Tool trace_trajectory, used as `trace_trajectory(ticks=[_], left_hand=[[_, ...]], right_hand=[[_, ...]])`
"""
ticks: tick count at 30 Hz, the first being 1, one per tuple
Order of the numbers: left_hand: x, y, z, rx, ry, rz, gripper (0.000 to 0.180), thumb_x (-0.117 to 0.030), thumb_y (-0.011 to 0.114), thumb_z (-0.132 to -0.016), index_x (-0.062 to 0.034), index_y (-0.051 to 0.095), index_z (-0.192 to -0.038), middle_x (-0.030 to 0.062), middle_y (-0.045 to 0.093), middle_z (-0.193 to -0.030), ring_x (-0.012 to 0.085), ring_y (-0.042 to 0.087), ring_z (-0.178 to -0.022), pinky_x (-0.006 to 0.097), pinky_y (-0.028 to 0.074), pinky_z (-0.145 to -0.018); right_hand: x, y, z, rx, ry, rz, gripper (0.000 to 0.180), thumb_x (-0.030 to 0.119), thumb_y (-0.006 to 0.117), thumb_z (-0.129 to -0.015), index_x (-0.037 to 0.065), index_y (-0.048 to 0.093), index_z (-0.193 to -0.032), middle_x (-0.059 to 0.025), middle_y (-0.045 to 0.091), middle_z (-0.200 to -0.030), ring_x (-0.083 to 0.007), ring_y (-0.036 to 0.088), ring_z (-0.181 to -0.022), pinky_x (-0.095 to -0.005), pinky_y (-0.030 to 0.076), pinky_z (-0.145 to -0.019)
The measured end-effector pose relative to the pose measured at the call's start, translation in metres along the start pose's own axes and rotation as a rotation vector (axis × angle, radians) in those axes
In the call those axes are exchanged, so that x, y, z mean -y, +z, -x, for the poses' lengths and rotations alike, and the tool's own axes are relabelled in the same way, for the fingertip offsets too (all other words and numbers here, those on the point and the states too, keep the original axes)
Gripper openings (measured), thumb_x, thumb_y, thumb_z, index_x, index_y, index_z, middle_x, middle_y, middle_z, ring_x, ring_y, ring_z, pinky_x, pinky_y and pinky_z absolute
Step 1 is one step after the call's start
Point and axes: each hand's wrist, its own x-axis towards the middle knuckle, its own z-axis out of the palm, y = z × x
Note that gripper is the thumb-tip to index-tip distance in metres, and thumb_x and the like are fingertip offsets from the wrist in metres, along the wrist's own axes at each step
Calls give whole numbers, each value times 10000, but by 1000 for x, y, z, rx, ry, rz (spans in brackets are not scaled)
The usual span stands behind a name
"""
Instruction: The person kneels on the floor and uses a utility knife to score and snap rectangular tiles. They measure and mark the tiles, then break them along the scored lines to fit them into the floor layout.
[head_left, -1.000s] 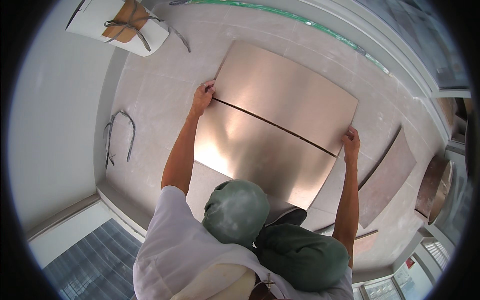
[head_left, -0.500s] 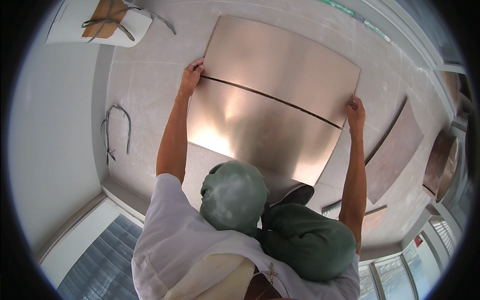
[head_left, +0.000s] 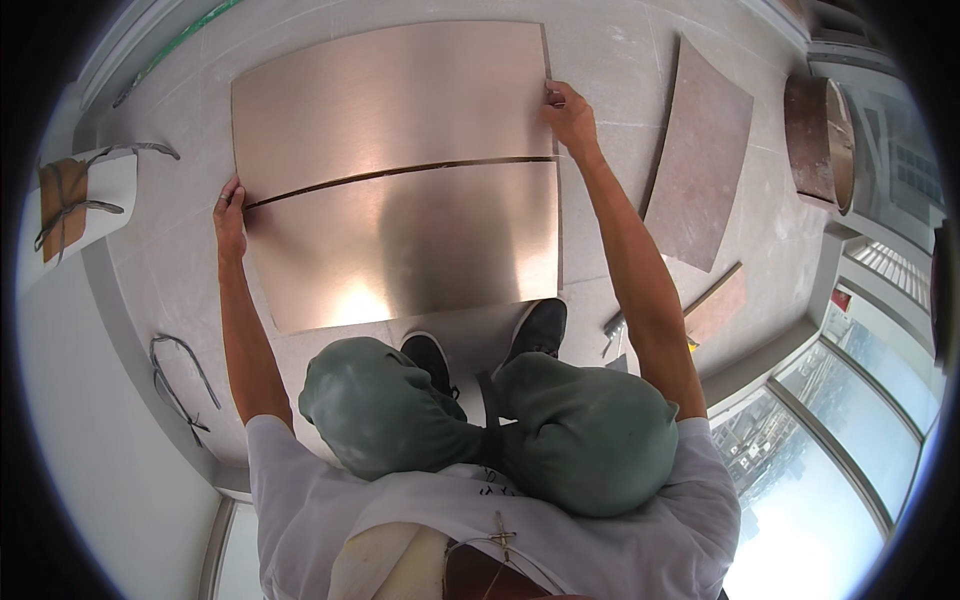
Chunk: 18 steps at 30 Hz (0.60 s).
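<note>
Copper-toned upper panel (head_left: 400, 90), right fingers (head_left: 556, 92) closed on its edge, left fingers (head_left: 231, 188) bent at its corner, grip hidden, unclear

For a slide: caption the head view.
Left hand and right hand at opposite sides of two shiny panels, dark line between.

Near panel (head_left: 410, 240) before far panel (head_left: 390, 100), board (head_left: 700, 155) right

We get bright daylight from windows (head_left: 800, 500) below-right of the near panel (head_left: 420, 250), glare (nearly white) on it, a bowed wall (head_left: 100, 390) leftward.
</note>
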Motion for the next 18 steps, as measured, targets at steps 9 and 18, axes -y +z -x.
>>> trace_trajectory(ticks=[9, 18], left_hand=[[10, -12, -10, -13, 14, -36, 403, -139, 525, -1035, 0, 543, -1413, 100, 560, -1434, 207, 464, -1358, 337, 323, -1155], [20, -11, -14, -18, 30, -11, 396, -135, 549, -1023, 7, 560, -1392, 78, 598, -1364, 177, 514, -1277, 313, 369, -1109]], right_hand=[[-5, 5, 7, -35, -100, -73, 503, 226, 703, -829, 112, 613, -1310, -94, 701, -1164, -275, 662, -1079, -388, 511, -938], [17, -7, 5, 7, 49, 66, 485, 222, 665, -846, 105, 610, -1314, -127, 698, -1177, -306, 655, -1119, -406, 508, -952]])
